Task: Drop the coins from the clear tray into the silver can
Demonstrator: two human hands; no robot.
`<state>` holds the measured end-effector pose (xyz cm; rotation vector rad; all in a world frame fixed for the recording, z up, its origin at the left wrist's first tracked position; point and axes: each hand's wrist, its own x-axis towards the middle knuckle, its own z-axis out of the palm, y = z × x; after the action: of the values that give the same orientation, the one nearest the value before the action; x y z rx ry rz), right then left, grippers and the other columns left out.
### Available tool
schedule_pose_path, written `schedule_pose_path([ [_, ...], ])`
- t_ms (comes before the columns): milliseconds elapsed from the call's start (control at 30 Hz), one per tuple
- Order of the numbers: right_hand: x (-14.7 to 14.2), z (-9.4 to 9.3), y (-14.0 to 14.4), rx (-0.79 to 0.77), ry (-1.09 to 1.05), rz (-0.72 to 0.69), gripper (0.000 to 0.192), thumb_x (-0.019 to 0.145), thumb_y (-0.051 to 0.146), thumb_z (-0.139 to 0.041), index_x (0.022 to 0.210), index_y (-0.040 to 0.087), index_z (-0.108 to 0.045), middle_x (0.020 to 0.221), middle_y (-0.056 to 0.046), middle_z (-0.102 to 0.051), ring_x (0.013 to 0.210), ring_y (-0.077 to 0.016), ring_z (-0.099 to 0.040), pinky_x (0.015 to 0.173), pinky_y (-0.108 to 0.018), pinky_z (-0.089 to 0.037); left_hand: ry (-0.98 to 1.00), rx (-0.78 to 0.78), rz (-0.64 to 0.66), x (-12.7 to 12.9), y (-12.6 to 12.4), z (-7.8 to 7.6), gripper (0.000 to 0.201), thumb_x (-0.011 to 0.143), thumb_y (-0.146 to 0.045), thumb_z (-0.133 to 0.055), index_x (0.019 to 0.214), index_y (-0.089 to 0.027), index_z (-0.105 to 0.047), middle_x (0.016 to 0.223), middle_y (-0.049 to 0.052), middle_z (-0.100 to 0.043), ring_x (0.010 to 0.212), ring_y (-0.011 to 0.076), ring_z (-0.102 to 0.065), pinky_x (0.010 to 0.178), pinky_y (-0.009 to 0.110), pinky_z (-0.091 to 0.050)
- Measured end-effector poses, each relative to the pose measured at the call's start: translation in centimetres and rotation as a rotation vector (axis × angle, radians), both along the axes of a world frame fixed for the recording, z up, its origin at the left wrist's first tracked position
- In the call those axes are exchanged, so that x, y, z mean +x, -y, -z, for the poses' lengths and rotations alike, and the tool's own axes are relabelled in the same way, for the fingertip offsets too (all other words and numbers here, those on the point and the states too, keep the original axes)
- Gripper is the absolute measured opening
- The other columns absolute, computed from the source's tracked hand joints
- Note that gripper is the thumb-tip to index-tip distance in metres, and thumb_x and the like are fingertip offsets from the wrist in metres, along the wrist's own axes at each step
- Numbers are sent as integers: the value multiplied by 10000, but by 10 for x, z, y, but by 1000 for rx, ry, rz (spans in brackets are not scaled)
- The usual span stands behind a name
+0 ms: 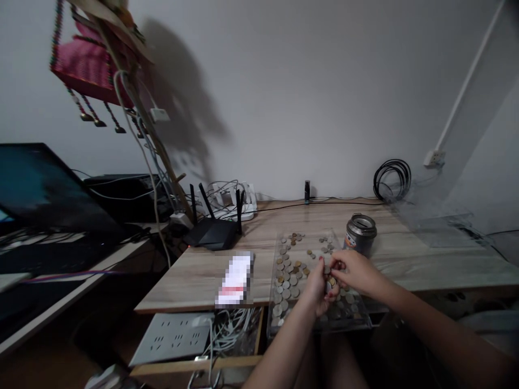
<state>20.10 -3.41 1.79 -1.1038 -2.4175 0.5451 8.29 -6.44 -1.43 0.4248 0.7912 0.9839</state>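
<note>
Coins (286, 294), silver and gold coloured, lie scattered over a clear plastic tray (364, 320) at the front of the desk. My left hand (318, 286) is above the tray, palm turned up and fingers curled around several coins (333, 281). Close against it, my right hand (352, 267) pinches a coin (327, 269) between thumb and fingertips. Just behind my right hand stands a dark grey can-shaped coin bank (360, 233) with a slotted metal lid. My arms hide part of the tray's right side and front.
Left of the tray lies a phone (235, 280), its screen blurred out. Behind it sits a black router (213, 232). An open drawer below holds a power strip (172, 337) and white cables (233, 327). A small black bottle (307, 192) stands near the wall.
</note>
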Motion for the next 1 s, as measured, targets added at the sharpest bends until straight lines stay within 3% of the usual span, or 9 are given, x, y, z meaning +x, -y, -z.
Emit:
schedule_pose_path([
  [100, 18, -10, -25, 9, -118, 59, 125, 714, 235, -555, 724, 177, -666, 594, -9, -624, 567, -134, -539, 534, -229, -376, 20, 16, 9, -3, -2, 1, 603, 919, -494, -158, 838, -97, -604, 454, 2, -484, 264, 32, -214, 299, 148, -63],
  [200, 48, -27, -71, 274, -192, 418, 153, 706, 298, -574, 719, 179, -669, 667, -30, -654, 611, -143, -546, 552, -236, -366, 78, 49, 2, -8, -4, 3, 565, 913, -472, -242, 890, -50, -617, 593, 57, -574, 297, 17, -248, 307, 142, -59],
  [400, 82, -32, -133, 213, 81, 642, 80, 647, 256, -627, 674, 196, -673, 705, -30, -666, 644, -158, -563, 536, -241, -347, 123, 27, 26, -11, -4, 4, 500, 858, -514, -395, 945, -75, -618, 617, 30, -562, 317, 19, -242, 322, 148, -51],
  [533, 61, -28, -98, 371, 84, 601, 184, 752, 303, -561, 808, 202, -704, 841, -68, -677, 793, -197, -573, 636, -274, -390, 120, 35, 20, -10, -3, 0, 510, 881, -508, -335, 1041, -97, -592, 651, 38, -579, 320, 27, -257, 329, 153, -69],
  [600, 41, -24, -63, 431, 35, 377, 243, 819, 294, -486, 890, 202, -699, 892, -72, -665, 839, -186, -565, 689, -276, -403, 109, 44, 25, -8, -4, -1, 522, 899, -513, -267, 1045, -121, -580, 645, 34, -577, 310, 32, -259, 332, 155, -67],
  [667, 20, -17, -26, 300, 59, 36, 226, 825, 270, -490, 905, 217, -694, 850, -46, -656, 772, -152, -567, 675, -250, -412, 83, 13, 1, -4, -6, 0, 525, 902, -530, -232, 950, -140, -581, 571, 3, -525, 297, 36, -251, 335, 153, -60],
  [733, 4, -9, 0, 267, 94, -72, 200, 807, 230, -519, 915, 220, -686, 865, -43, -648, 795, -154, -564, 683, -248, -417, 64, -29, -37, 0, -6, 0, 515, 893, -554, -245, 827, -149, -557, 504, -26, -455, 290, 35, -245, 336, 147, -64],
  [867, 6, -8, -1, 324, 122, -19, 227, 855, 218, -457, 841, 203, -682, 841, -54, -650, 834, -167, -567, 733, -268, -425, 160, -46, 6, 1, -5, -1, 532, 872, -593, -262, 846, -152, -557, 529, -12, -481, 308, 46, -294, 326, 140, -94],
  [1000, 43, -28, -53, 312, 105, 397, 255, 894, 301, -433, 915, 189, -661, 950, -75, -643, 859, -168, -575, 731, -273, -460, 327, -169, -142, -4, -2, -1, 402, 908, -353, -297, 983, -59, -561, 603, 57, -546, 392, 73, -410, 349, 153, -279],
])
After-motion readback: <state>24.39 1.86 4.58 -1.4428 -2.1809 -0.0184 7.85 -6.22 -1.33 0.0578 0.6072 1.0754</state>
